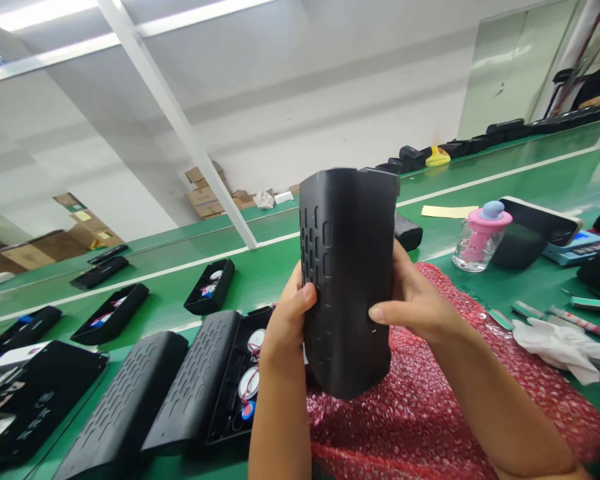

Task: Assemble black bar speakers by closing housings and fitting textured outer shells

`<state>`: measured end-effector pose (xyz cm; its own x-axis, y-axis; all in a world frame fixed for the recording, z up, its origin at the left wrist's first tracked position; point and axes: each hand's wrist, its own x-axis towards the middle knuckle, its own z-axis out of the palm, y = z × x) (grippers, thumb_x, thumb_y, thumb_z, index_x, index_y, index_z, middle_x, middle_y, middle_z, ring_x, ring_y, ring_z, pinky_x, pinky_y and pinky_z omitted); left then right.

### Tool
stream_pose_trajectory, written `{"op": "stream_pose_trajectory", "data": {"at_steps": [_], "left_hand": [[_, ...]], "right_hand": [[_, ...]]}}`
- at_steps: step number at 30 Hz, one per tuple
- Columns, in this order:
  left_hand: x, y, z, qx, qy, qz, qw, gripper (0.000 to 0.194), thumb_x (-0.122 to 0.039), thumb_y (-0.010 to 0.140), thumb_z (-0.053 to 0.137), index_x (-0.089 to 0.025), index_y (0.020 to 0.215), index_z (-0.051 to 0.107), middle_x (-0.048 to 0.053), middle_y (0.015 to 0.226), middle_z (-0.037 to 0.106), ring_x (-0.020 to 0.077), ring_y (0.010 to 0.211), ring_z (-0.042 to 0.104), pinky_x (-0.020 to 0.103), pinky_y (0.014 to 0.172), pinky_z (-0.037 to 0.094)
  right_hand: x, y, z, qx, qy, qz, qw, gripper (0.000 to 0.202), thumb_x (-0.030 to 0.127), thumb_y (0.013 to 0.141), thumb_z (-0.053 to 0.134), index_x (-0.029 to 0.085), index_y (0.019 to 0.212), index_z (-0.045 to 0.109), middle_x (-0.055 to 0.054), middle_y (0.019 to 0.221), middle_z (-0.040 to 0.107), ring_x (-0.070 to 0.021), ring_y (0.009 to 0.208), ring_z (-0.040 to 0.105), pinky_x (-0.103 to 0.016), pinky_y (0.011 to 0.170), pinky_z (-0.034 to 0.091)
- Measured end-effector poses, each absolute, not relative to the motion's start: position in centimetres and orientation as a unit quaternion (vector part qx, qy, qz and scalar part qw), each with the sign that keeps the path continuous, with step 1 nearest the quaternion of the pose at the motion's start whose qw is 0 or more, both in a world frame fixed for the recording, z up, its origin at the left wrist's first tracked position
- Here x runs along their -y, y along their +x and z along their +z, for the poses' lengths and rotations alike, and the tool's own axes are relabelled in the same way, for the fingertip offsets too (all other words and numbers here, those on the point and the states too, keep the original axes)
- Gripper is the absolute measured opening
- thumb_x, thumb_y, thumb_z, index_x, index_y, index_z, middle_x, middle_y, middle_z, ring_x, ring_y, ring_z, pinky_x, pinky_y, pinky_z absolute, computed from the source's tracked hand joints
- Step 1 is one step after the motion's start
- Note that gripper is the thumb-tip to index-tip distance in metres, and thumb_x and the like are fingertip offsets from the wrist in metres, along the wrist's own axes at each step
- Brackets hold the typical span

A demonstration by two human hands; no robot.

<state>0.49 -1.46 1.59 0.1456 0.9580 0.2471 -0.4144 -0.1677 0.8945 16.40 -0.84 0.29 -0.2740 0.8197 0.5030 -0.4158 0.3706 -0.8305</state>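
Left hand [293, 313] and right hand [413, 300], half-curled, grip the black casing [353, 267] by both side edges — open room above.

left hand [294, 310] opposite right hand [413, 303], both half-curled

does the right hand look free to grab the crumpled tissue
Probably not: the right hand and left hand both hold the black casing, though the way to the crumpled tissue looks open.
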Motion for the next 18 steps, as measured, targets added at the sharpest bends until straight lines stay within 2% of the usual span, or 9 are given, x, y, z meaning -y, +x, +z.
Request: {"op": "stream_pose_trajectory", "data": {"at_steps": [3, 5, 7, 9, 12, 13, 15, 18], "left_hand": [[0.1, 0.9, 1.6, -0.293, 0.507, 0.64, 0.498, 0.087, -0.05, 0.058, 0.087, -0.023, 0.131, 0.047, 0.01, 0.109, 0.068, 0.0331, 0.101, 0.066, 0.044, 0.088, 0.054], [-0.2, 1.4, 1.6, -0.326, 0.491, 0.682, 0.433, 0.089, -0.047, 0.057, 0.088, -0.024, 0.13, 0.043, 0.009, 0.113, 0.065, 0.0291, 0.103, 0.065, 0.04, 0.09, 0.052], [0.5, 2.0, 1.6, -0.33, 0.463, 0.702, 0.43, 0.083, -0.054, 0.063, 0.082, -0.024, 0.13, 0.043, 0.009, 0.117, 0.063, 0.0285, 0.108, 0.063, 0.04, 0.093, 0.051], [2.1, 2.2, 1.8, -0.317, 0.447, 0.69, 0.473, 0.083, -0.065, 0.068, 0.071, -0.026, 0.134, 0.041, 0.01, 0.118, 0.063, 0.0303, 0.113, 0.06, 0.044, 0.097, 0.049], [5.2, 1.6, 2.2, -0.285, 0.489, 0.649, 0.508, 0.082, -0.07, 0.074, 0.062, -0.033, 0.143, 0.036, 0.01, 0.125, 0.062, 0.0324, 0.123, 0.054, 0.049, 0.104, 0.044], [6.0, 1.2, 2.3, -0.269, 0.514, 0.631, 0.515, 0.077, -0.069, 0.077, 0.059, -0.035, 0.143, 0.038, 0.01, 0.129, 0.061, 0.0332, 0.126, 0.053, 0.05, 0.106, 0.042], [7.1, 0.5, 2.5, -0.242, 0.555, 0.602, 0.52, 0.064, -0.066, 0.082, 0.056, -0.034, 0.137, 0.05, 0.01, 0.135, 0.057, 0.0365, 0.125, 0.053, 0.053, 0.107, 0.042], [7.0, -0.3, 2.9, -0.244, 0.577, 0.619, 0.474, 0.043, -0.058, 0.081, 0.06, -0.026, 0.107, 0.07, 0.01, 0.139, 0.054, 0.0408, 0.12, 0.056, 0.057, 0.105, 0.044]], "right_hand": [[0.2, 16.1, -0.3, 0.586, -0.225, 0.501, 0.596, 0.115, 0.053, 0.069, 0.08, 0.039, 0.152, 0.002, -0.009, 0.154, 0.03, -0.0301, 0.137, 0.04, -0.051, 0.106, 0.045], [-0.2, 15.7, -0.5, 0.601, -0.249, 0.479, 0.589, 0.116, 0.051, 0.069, 0.081, 0.038, 0.153, 0.002, -0.009, 0.155, 0.028, -0.0292, 0.138, 0.038, -0.052, 0.111, 0.039], [-0.9, 15.8, -0.5, 0.604, -0.239, 0.472, 0.596, 0.109, 0.044, 0.068, 0.083, 0.036, 0.152, 0.014, -0.007, 0.153, 0.035, -0.0274, 0.136, 0.041, -0.05, 0.114, 0.037], [-1.8, 16.6, -0.5, 0.582, -0.206, 0.504, 0.604, 0.096, 0.041, 0.067, 0.083, 0.034, 0.147, 0.03, -0.006, 0.143, 0.05, -0.027, 0.128, 0.051, -0.048, 0.109, 0.042], [-3.2, 18.9, -1.3, 0.511, -0.169, 0.624, 0.567, 0.072, 0.057, 0.07, 0.071, 0.027, 0.131, 0.05, -0.006, 0.122, 0.065, -0.0287, 0.112, 0.062, -0.049, 0.099, 0.05], [-3.6, 19.6, -1.8, 0.477, -0.168, 0.662, 0.553, 0.068, 0.066, 0.072, 0.063, 0.024, 0.126, 0.054, -0.007, 0.118, 0.067, -0.0288, 0.11, 0.063, -0.05, 0.098, 0.05], [-4.4, 20.7, -3.1, 0.42, -0.158, 0.72, 0.53, 0.075, 0.079, 0.074, 0.046, 0.021, 0.12, 0.058, -0.008, 0.117, 0.067, -0.0286, 0.112, 0.062, -0.052, 0.1, 0.047], [-5.9, 21.2, -4.9, 0.392, -0.12, 0.745, 0.526, 0.088, 0.087, 0.069, 0.041, 0.021, 0.125, 0.055, -0.009, 0.126, 0.062, -0.0302, 0.12, 0.056, -0.055, 0.104, 0.043]]}}
